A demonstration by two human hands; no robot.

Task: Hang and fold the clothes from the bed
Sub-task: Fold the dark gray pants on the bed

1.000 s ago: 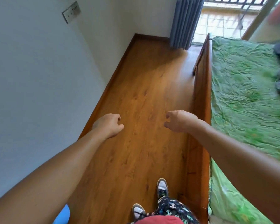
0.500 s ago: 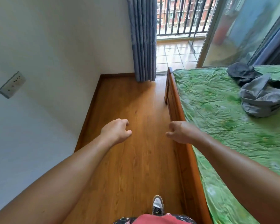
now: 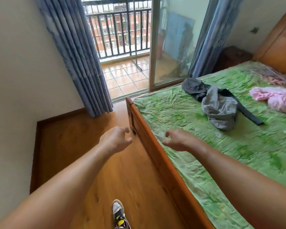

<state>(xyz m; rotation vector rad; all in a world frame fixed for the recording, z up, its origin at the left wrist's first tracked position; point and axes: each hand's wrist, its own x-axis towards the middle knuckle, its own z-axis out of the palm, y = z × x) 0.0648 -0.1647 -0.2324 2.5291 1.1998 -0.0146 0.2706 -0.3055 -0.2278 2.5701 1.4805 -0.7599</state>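
A bed (image 3: 196, 154) with a wrinkled green sheet fills the right side. On it lie a crumpled light grey garment (image 3: 220, 111), a dark grey garment (image 3: 194, 87) partly under it, and a pink garment (image 3: 277, 99) at the far right. My left hand (image 3: 116, 140) hovers over the wooden floor beside the bed, fingers loosely curled, holding nothing. My right hand (image 3: 178, 140) hovers over the near edge of the sheet, fingers relaxed and empty. Both hands are well short of the clothes.
The wooden bed frame (image 3: 149, 138) runs diagonally between my hands. A white wall (image 3: 15, 80) stands on the left. Blue curtains (image 3: 76, 55) flank an open sliding glass door (image 3: 170, 40) onto a tiled balcony with railings. A headboard (image 3: 277, 47) and a nightstand (image 3: 233, 57) stand far right.
My view has lifted and swung right, bringing the balcony, headboard and pink garment into sight. Both hands stay empty out front; their fingers have loosened, and my right hand now hangs over the sheet.
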